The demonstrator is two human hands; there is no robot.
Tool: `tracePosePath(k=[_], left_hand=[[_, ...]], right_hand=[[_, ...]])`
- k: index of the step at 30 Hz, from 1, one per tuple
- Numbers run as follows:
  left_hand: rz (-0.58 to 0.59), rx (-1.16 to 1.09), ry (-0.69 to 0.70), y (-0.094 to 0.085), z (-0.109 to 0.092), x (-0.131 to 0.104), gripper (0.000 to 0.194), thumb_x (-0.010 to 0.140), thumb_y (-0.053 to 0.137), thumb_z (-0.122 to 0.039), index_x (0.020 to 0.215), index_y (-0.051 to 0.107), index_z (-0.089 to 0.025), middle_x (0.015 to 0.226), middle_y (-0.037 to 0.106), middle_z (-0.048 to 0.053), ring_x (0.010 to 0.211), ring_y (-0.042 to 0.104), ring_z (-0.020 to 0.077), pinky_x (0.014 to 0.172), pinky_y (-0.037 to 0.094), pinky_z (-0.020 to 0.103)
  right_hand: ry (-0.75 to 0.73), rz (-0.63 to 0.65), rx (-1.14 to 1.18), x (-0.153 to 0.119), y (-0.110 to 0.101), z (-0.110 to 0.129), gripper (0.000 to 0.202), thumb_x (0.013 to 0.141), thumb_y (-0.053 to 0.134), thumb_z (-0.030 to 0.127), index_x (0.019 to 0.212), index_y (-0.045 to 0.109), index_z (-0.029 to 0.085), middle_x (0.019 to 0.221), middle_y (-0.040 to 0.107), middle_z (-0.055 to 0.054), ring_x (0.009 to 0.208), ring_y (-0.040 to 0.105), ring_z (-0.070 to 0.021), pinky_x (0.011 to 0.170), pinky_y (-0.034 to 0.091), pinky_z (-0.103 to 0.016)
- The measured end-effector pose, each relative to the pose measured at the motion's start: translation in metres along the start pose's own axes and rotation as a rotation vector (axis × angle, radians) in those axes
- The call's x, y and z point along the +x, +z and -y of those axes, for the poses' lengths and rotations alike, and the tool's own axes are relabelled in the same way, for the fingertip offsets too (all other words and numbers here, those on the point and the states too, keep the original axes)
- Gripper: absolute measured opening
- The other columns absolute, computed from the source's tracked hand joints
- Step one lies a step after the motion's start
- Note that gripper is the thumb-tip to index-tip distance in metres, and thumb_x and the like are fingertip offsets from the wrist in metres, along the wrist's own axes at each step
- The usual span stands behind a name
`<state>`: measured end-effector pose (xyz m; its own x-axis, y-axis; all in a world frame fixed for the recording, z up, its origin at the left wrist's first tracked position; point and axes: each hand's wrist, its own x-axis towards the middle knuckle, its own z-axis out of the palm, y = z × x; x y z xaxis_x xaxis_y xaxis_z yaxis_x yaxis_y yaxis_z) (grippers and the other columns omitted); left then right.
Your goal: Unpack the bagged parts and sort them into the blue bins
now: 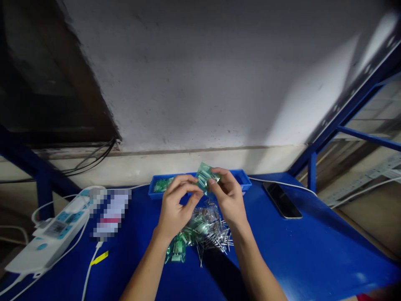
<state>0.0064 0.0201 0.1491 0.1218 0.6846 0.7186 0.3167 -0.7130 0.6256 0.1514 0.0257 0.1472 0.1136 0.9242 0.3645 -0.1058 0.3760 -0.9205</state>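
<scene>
Wall (200,83): big and gray, at the back.
Surface (275,259): blue and flat, with all the small things on it.
Bare arms (145,267): both reach up from the bottom and lean in toward each other.
White power strip (40,255): it lies on the left, with cords coming out.
Blue tray (155,195): long and low, near the wall, behind the hands. Green bits (163,185) show in its left end.
Pile (206,228): shiny thin metal sticks and green see-through bags, heaped on the surface under the hands.
Left hand (178,202): the fingers bend over and the thumb points up to meet them. The tips come to the left edge of the packet. I cannot tell if they pinch it.
Right hand (230,198): it grasps the packet, with the thumb on the front and fingers curled behind.
Black phone (282,200): it lies flat on the right, tilted.
Green packet (203,175): it is up in the air, above the pile and in front of the tray. It is small, shiny and see-through, with pale stripes and a pointy top corner.
Yellow tag (99,258): on a white cord at the left.
</scene>
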Motion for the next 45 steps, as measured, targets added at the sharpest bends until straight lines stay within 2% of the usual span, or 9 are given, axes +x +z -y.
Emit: tracePosePath(k=[3,7,11,17,25,29,35,39,45], left_hand=[[-0.014,-0.061,-0.152,-0.001,0.001,-0.001,0.016,0.089,0.052,-0.027,0.080,0.062,-0.018,0.090,0.059,0.004,0.085,0.059,0.0157,0.077,0.047,0.028],[0.002,-0.133,-0.368,-0.005,0.011,-0.004,0.032,0.091,0.044,-0.040,0.079,0.064,-0.017,0.080,0.063,0.004,0.079,0.058,0.0166,0.075,0.045,0.028],[-0.050,-0.245,-0.522,-0.009,0.017,-0.005,0.036,0.089,0.045,-0.047,0.078,0.062,-0.017,0.073,0.060,0.001,0.067,0.054,0.0143,0.063,0.043,0.025],[-0.138,0.063,-0.255,-0.008,0.011,-0.001,0.010,0.085,0.058,-0.028,0.084,0.061,-0.018,0.068,0.057,-0.002,0.062,0.052,0.0115,0.060,0.042,0.023],[0.008,0.358,0.142,0.002,0.008,0.001,0.024,0.084,0.055,-0.011,0.102,0.066,-0.024,0.098,0.063,0.005,0.091,0.055,0.0193,0.080,0.046,0.037],[0.045,0.115,-0.094,0.002,0.013,0.000,0.019,0.087,0.054,-0.028,0.102,0.066,-0.024,0.099,0.062,0.006,0.090,0.057,0.0193,0.076,0.047,0.035],[-0.090,-0.290,-0.595,-0.016,0.024,0.002,0.032,0.083,0.055,-0.045,0.084,0.066,-0.015,0.065,0.057,0.001,0.058,0.050,0.0118,0.051,0.041,0.022],[-0.006,-0.228,-0.633,-0.031,0.036,0.006,0.025,0.076,0.065,-0.039,0.080,0.065,-0.014,0.067,0.056,0.000,0.059,0.048,0.0105,0.051,0.040,0.019],[-0.383,0.312,-0.493,-0.045,0.086,0.004,0.028,0.082,0.055,-0.037,0.096,0.061,-0.014,0.070,0.061,0.002,0.062,0.057,0.0149,0.062,0.045,0.026]], right_hand=[[-0.067,-0.010,-0.027,-0.003,0.000,0.003,0.038,0.080,0.061,0.025,0.116,0.048,0.027,0.069,0.052,0.004,0.057,0.047,-0.0097,0.051,0.040,-0.024],[-0.277,0.060,-0.171,-0.004,-0.003,0.006,0.008,0.082,0.059,0.020,0.088,0.060,0.024,0.085,0.060,-0.001,0.082,0.057,-0.0154,0.075,0.047,-0.033],[-0.473,0.157,-0.429,-0.003,-0.003,0.006,0.015,0.080,0.055,0.015,0.083,0.066,0.025,0.119,0.051,-0.004,0.115,0.045,-0.0239,0.092,0.041,-0.042],[-0.329,0.172,-0.505,-0.002,0.000,0.003,0.028,0.079,0.054,0.018,0.104,0.064,0.027,0.130,0.034,-0.007,0.128,0.031,-0.0272,0.098,0.037,-0.045],[0.054,0.172,-0.075,0.004,-0.002,-0.005,0.030,0.091,0.045,0.040,0.101,0.065,0.021,0.082,0.064,-0.004,0.079,0.059,-0.0178,0.073,0.049,-0.032],[-0.086,0.123,-0.210,0.006,-0.004,-0.006,0.026,0.089,0.049,0.030,0.111,0.064,0.025,0.094,0.067,-0.005,0.086,0.060,-0.0192,0.081,0.049,-0.037],[-0.475,0.406,-0.650,0.004,-0.004,-0.008,0.056,0.080,0.043,0.001,0.122,0.057,0.035,0.126,0.051,-0.005,0.116,0.047,-0.0244,0.095,0.042,-0.048],[-0.481,0.539,-0.621,0.003,0.003,-0.010,0.058,0.081,0.038,-0.001,0.129,0.051,0.029,0.142,0.036,-0.005,0.130,0.036,-0.0225,0.101,0.040,-0.044],[-0.306,0.407,-0.574,0.012,-0.008,-0.010,0.042,0.090,0.047,0.026,0.132,0.043,0.029,0.139,0.040,-0.007,0.126,0.042,-0.0252,0.101,0.041,-0.047]])
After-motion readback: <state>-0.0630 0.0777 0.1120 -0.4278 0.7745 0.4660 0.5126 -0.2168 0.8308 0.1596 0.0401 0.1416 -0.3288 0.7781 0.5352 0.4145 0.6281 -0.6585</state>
